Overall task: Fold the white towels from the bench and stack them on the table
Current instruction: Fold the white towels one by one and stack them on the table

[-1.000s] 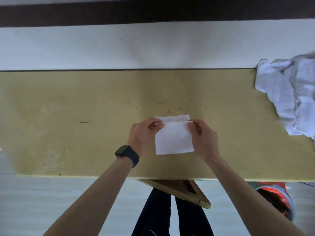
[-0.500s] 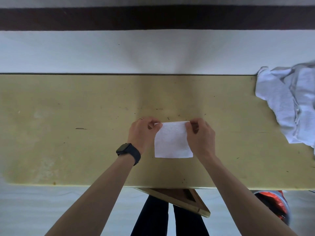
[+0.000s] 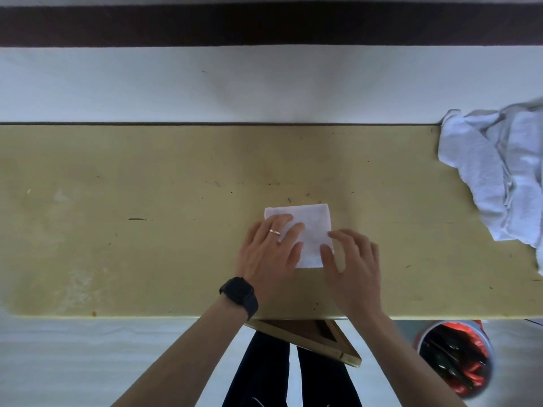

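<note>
A long yellowish table (image 3: 147,215), scuffed and speckled, runs across the view against a white wall with a dark band above. Near its middle lies a small folded white towel (image 3: 311,227). The left hand (image 3: 269,251) rests flat and open on the towel's left part; the right hand (image 3: 352,262), also open, touches its right edge with the fingertips. To finish well, the person should probably press outward from the centre so the creases set and the edges line up. A crumpled heap of white towels (image 3: 499,177) waits at the table's right end, well apart.
</note>
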Tool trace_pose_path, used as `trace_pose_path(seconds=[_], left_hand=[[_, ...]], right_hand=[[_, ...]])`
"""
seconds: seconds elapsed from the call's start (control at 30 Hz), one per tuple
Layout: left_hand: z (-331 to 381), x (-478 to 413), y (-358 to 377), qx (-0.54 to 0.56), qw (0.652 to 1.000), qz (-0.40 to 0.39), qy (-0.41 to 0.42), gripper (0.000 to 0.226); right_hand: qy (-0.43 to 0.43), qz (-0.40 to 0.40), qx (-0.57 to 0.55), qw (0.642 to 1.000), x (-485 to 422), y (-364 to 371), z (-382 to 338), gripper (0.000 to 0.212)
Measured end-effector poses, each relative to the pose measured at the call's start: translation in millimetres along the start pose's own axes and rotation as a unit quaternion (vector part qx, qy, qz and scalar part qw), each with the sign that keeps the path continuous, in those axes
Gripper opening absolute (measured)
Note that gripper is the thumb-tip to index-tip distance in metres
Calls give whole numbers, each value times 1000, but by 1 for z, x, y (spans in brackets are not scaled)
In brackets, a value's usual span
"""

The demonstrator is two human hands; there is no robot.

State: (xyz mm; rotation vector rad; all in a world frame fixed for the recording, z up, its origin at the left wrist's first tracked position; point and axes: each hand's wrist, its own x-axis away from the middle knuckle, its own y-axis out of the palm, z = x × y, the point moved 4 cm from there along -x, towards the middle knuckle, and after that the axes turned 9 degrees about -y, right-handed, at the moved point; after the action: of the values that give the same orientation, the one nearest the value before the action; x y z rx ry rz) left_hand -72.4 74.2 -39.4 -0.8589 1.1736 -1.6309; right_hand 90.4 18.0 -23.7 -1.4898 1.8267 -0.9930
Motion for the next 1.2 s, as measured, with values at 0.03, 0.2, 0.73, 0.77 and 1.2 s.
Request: trace_pose_path(seconds=[0.03,0.2,0.73,0.77,1.2], left_hand=[[2,2,7,-3,1000,-3,1,36],[0,9,29,-30,998,-43,-28,50],[-14,13,-11,183,901,-67,-387,50],[-13,8,-13,198,876,-83,-432,51],[-9,-21,-16,332,740,-156,-565,26]], right_hand=[[-58,17,21,998,1,4,-4,26],[-163,-59,112,978,-11,37,-2,50],[139,-66,-22,988,-27,3,6,52],[163,-72,-33,983,-35,4,3,51],[282,-189,-190,921,-65,14,-6,21]])
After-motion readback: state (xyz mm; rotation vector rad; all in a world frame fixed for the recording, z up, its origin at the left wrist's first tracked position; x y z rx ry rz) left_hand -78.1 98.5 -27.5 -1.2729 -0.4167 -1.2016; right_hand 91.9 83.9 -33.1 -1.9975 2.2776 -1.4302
